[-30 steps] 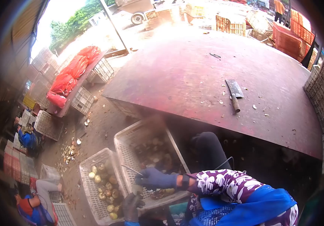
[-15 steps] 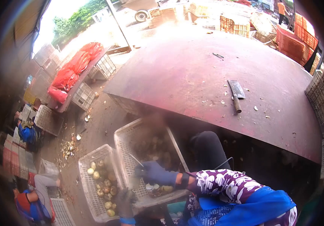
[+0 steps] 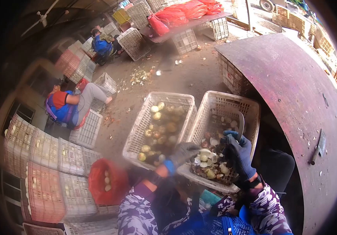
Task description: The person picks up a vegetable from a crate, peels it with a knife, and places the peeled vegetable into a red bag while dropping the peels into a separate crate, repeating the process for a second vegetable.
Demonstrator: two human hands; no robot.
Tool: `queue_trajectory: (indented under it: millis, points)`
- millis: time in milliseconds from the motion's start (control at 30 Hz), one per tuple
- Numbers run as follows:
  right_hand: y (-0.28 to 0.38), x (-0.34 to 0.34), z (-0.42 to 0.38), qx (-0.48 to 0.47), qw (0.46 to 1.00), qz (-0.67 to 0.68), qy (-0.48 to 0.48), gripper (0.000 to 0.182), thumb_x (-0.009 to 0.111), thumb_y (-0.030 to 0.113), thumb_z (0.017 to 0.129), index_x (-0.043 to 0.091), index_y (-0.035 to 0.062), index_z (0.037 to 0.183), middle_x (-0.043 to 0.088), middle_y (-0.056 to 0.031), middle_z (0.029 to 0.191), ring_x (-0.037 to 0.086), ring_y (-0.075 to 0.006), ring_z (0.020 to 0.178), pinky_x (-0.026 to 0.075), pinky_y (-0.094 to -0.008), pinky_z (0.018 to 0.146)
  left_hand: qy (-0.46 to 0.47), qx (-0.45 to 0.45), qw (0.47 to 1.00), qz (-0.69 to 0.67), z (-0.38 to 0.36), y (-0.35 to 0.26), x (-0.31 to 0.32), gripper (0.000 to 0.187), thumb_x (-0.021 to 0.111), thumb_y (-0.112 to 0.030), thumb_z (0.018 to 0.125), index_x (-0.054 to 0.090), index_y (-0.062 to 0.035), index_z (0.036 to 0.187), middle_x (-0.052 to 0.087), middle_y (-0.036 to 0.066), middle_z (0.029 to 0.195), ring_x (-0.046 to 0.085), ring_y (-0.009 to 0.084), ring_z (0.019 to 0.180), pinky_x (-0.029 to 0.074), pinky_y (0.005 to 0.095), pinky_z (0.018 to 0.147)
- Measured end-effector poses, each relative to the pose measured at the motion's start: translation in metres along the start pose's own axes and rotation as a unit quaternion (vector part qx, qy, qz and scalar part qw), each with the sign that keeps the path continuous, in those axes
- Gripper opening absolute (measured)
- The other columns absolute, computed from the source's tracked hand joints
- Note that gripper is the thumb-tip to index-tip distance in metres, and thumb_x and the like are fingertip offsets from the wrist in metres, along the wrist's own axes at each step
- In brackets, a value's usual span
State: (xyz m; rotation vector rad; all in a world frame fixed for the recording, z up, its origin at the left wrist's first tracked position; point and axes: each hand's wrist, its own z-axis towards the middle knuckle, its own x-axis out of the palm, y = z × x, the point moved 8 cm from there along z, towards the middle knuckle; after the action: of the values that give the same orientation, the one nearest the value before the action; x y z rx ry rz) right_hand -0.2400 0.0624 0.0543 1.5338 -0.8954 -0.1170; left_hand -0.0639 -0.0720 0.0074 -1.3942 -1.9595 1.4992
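My left hand (image 3: 185, 153), in a grey glove, is over the near rim between two plastic crates. Its fingers are closed at a pale onion (image 3: 204, 156), partly hidden by the fingertips. My right hand (image 3: 240, 152), in a blue-grey glove, grips a knife (image 3: 241, 124) with its curved blade pointing up and away. Below it, the right crate (image 3: 228, 95) contains peelings and pale onion pieces (image 3: 211, 173). Whole onions (image 3: 156, 116), some pale and some brownish, lie in the left crate (image 3: 171, 95).
To the right is a big reddish tabletop (image 3: 282, 66) with a cleaver (image 3: 319, 145) on it. A red bag (image 3: 100, 176) and stacked crates (image 3: 45, 154) stand at left. Two people (image 3: 68, 102) sit farther off. Scraps (image 3: 140, 75) litter the floor.
My view has swung left, bringing both crates to the middle. My left hand has moved from the left crate toward the right one, closer to my right hand, which still holds the knife.
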Motion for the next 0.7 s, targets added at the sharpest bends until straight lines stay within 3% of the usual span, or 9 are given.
queue_trajectory:
  millis: [100,200,233,300,367,400,500,600,700]
  points:
    - [-0.001,0.002,-0.001,0.013,1.000,-0.002,-0.001,0.024,0.062,0.017,0.095,0.063,0.0009,0.112,0.067,-0.0054,0.085,0.055,-0.0071,0.054,0.043,-0.0222,0.046,0.132,-0.070,0.989,0.016,-0.016,0.032,0.057,0.022,0.066,-0.018,0.088,0.069,-0.0032,0.105,0.066,0.003,0.076,0.061,0.0099,0.061,0.049,0.0242,0.054]
    - [-0.007,0.007,-0.001,0.026,0.999,-0.017,0.017,0.028,0.063,0.022,0.095,0.063,0.0005,0.113,0.067,-0.0050,0.086,0.055,-0.0070,0.057,0.042,-0.0213,0.047,0.243,-0.040,0.968,0.044,-0.034,0.049,0.100,0.024,0.067,-0.020,0.087,0.068,-0.0009,0.101,0.067,0.004,0.077,0.062,0.0108,0.060,0.050,0.0256,0.054]
    - [-0.007,0.009,-0.002,0.037,0.999,-0.026,-0.008,0.022,0.059,0.018,0.097,0.063,0.0012,0.111,0.069,-0.0065,0.082,0.055,-0.0085,0.048,0.044,-0.0221,0.043,0.278,-0.039,0.959,0.034,-0.033,0.055,0.106,0.024,0.068,-0.021,0.087,0.068,-0.0006,0.100,0.067,0.005,0.077,0.063,0.0110,0.060,0.050,0.0257,0.053]
    - [-0.007,0.015,0.000,0.048,0.998,-0.040,0.012,0.023,0.060,0.018,0.096,0.063,0.0010,0.111,0.069,-0.0070,0.082,0.056,-0.0092,0.047,0.044,-0.0222,0.040,0.299,-0.046,0.950,0.074,-0.024,0.037,0.079,0.025,0.068,-0.022,0.087,0.068,-0.0012,0.101,0.068,0.004,0.076,0.064,0.0114,0.061,0.050,0.0261,0.053]
    - [-0.003,0.021,0.003,0.066,0.996,-0.056,0.018,0.027,0.060,0.021,0.096,0.062,0.0000,0.114,0.068,-0.0067,0.083,0.056,-0.0086,0.050,0.043,-0.0220,0.043,0.279,-0.117,0.951,0.070,0.000,0.027,0.019,0.026,0.069,-0.023,0.086,0.069,-0.0024,0.101,0.069,0.006,0.077,0.066,0.0130,0.062,0.052,0.0272,0.054]
    - [-0.002,0.025,0.003,0.073,0.995,-0.061,0.022,0.031,0.061,0.023,0.096,0.061,-0.0009,0.116,0.066,-0.0062,0.083,0.055,-0.0079,0.054,0.041,-0.0217,0.045,0.187,-0.099,0.971,0.108,0.035,0.003,-0.047,0.027,0.070,-0.014,0.081,0.070,-0.0010,0.104,0.071,0.012,0.082,0.064,0.0130,0.059,0.054,0.0291,0.054]
    - [-0.025,0.034,0.007,0.083,0.994,-0.044,0.050,0.034,0.061,0.023,0.096,0.059,-0.0020,0.119,0.065,-0.0061,0.084,0.054,-0.0078,0.057,0.042,-0.0218,0.050,-0.164,0.017,0.985,0.049,0.074,-0.112,-0.269,0.033,0.067,-0.020,0.084,0.063,-0.0041,0.112,0.067,0.012,0.090,0.063,0.0184,0.067,0.054,0.0337,0.060]
    - [-0.029,0.036,0.012,0.107,0.991,-0.045,0.065,0.031,0.062,0.018,0.095,0.059,-0.0014,0.119,0.067,-0.0077,0.090,0.056,-0.0086,0.061,0.045,-0.0222,0.056,-0.432,0.213,0.875,-0.043,-0.006,-0.226,-0.443,0.040,0.065,-0.026,0.086,0.056,-0.0071,0.121,0.063,0.012,0.098,0.063,0.0238,0.075,0.054,0.0383,0.066]
    - [-0.025,0.047,0.006,0.136,0.985,-0.063,0.081,0.030,0.062,0.016,0.095,0.059,-0.0013,0.119,0.067,-0.0080,0.095,0.057,-0.0078,0.067,0.046,-0.0222,0.057,-0.543,0.289,0.780,-0.117,-0.078,-0.239,-0.517,0.047,0.062,-0.032,0.089,0.049,-0.0101,0.129,0.059,0.013,0.106,0.062,0.0292,0.083,0.054,0.0429,0.071]
